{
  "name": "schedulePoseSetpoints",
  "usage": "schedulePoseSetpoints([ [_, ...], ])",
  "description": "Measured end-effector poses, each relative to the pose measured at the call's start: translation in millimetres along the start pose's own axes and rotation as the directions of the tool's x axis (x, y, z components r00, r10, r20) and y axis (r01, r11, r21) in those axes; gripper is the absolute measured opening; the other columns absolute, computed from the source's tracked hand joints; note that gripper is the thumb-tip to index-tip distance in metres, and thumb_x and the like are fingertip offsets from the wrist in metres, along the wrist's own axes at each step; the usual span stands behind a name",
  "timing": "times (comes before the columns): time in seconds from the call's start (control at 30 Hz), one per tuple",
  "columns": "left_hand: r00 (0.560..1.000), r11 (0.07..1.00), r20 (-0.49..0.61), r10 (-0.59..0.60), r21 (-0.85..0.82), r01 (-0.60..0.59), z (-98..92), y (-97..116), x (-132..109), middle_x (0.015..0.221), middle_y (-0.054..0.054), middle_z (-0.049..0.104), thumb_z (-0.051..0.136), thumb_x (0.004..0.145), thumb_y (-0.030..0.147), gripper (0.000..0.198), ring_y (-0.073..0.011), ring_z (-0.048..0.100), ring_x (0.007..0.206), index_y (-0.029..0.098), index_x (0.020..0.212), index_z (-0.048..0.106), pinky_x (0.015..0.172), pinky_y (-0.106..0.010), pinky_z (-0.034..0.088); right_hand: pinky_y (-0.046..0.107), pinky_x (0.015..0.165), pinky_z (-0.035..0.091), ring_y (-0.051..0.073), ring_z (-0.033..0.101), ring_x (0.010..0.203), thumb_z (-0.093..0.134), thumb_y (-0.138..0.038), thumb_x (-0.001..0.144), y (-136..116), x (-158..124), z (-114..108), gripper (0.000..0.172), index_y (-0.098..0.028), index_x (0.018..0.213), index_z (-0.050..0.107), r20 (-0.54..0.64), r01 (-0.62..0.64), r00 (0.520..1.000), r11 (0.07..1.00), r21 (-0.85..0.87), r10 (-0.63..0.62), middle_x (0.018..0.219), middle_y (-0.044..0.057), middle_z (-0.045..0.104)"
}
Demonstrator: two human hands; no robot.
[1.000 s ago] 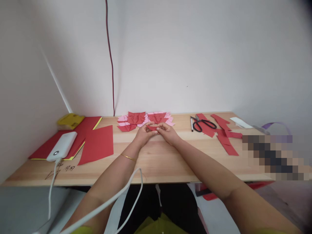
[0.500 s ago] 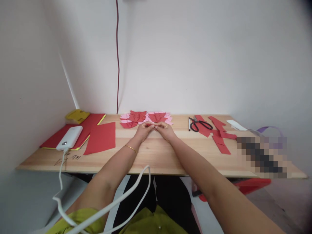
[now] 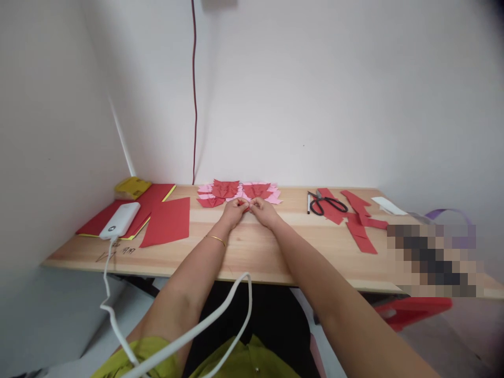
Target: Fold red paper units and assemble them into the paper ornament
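Grip: left hand (image 3: pixel 235 211) and right hand (image 3: pixel 263 211) meet fingertip to fingertip, pinching one small red paper piece (image 3: pixel 246 208) between them. The fingers mostly hide it. It is held low over the bench (image 3: pixel 252 252), mid-width, toward the far edge.

- Left: red paper sheets (image 3: pixel 167 228), with a white power bank (image 3: pixel 119 220) lying on them.
- Just beyond the hands: cluster of folded red and pink pieces (image 3: pixel 236 191).
- Right: red strips (image 3: pixel 360 226), black scissors (image 3: pixel 326 203), pen (image 3: pixel 307 202).

Risk (judgement): thin paper could tear or crease off-line if one hand pinches harder than the other. The knuckles are close enough to nudge the cluster.
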State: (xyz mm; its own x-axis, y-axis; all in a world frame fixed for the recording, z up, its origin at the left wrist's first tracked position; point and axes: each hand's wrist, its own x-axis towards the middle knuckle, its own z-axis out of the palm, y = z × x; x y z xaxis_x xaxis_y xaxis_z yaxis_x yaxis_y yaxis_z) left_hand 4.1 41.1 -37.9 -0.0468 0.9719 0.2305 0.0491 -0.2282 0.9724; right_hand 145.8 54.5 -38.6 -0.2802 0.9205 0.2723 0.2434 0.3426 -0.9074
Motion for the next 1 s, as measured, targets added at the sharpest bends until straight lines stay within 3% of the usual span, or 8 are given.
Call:
schedulePoseSetpoints([
  [0.2, 0.999, 0.998, -0.043, -0.033, 0.045, 0.034, 2.4, -0.6, 4.2, 0.061, 0.001, 0.057, 0.062, 0.062, 0.023, 0.01, -0.0101, 0.049, 0.06, 0.014, 0.063, 0.058, 0.065, -0.025, 0.04, 0.028, 0.063, 0.043, 0.014, 0.054, 0.062, 0.052, -0.03, 0.076, 1.7, 4.6, -2.0, 0.009, -0.021, 0.074, 0.052, 0.052, -0.019, 0.998, 1.0, -0.008, 0.019, 0.064, -0.002, 0.058],
  [0.47, 0.994, 0.987, 0.004, -0.11, 0.115, 0.109, 3.6, 13.6, 7.6, 0.054, 0.002, 0.054, 0.066, 0.06, 0.023, 0.013, -0.0101, 0.046, 0.054, 0.015, 0.058, 0.056, 0.06, -0.025, 0.036, 0.027, 0.063, 0.046, 0.013, 0.056, 0.059, 0.054, -0.027, 0.077, -1.3, 6.5, -10.6, 0.007, -0.021, 0.076, 0.05, 0.115, -0.087, 0.99, 0.996, 0.031, 0.083, 0.061, -0.003, 0.058],
  [0.7, 1.0, 0.979, 0.01, -0.019, 0.205, 0.016, 1.2, 12.9, 2.1, 0.064, -0.001, 0.06, 0.064, 0.065, 0.026, 0.012, -0.012, 0.05, 0.062, 0.015, 0.062, 0.061, 0.064, -0.026, 0.038, 0.027, 0.063, 0.045, 0.012, 0.055, 0.061, 0.053, -0.027, 0.076, -1.0, 1.2, -11.4, 0.01, -0.021, 0.084, 0.052, 0.109, -0.023, 0.994, 0.997, 0.069, 0.016, 0.063, -0.004, 0.057],
  [0.87, 0.999, 0.995, 0.04, 0.002, 0.097, -0.006, -1.8, 12.4, -1.8, 0.065, -0.001, 0.06, 0.066, 0.065, 0.026, 0.012, -0.0122, 0.052, 0.064, 0.014, 0.063, 0.061, 0.068, -0.026, 0.04, 0.027, 0.064, 0.045, 0.012, 0.056, 0.063, 0.056, -0.031, 0.074, 4.2, -0.9, -8.4, 0.019, -0.022, 0.09, 0.049, 0.08, 0.037, 0.995, 0.979, 0.2, -0.054, 0.069, -0.004, 0.058],
  [1.0, 0.997, 0.997, 0.038, -0.068, -0.041, 0.07, -3.2, 12.8, -0.7, 0.064, -0.001, 0.06, 0.069, 0.064, 0.028, 0.016, -0.0123, 0.053, 0.065, 0.014, 0.063, 0.061, 0.07, -0.027, 0.042, 0.027, 0.065, 0.045, 0.012, 0.056, 0.063, 0.058, -0.034, 0.075, 3.9, -0.5, -6.9, 0.022, -0.023, 0.091, 0.048, 0.094, -0.016, 0.995, 0.954, 0.299, -0.012, 0.07, -0.004, 0.056],
])
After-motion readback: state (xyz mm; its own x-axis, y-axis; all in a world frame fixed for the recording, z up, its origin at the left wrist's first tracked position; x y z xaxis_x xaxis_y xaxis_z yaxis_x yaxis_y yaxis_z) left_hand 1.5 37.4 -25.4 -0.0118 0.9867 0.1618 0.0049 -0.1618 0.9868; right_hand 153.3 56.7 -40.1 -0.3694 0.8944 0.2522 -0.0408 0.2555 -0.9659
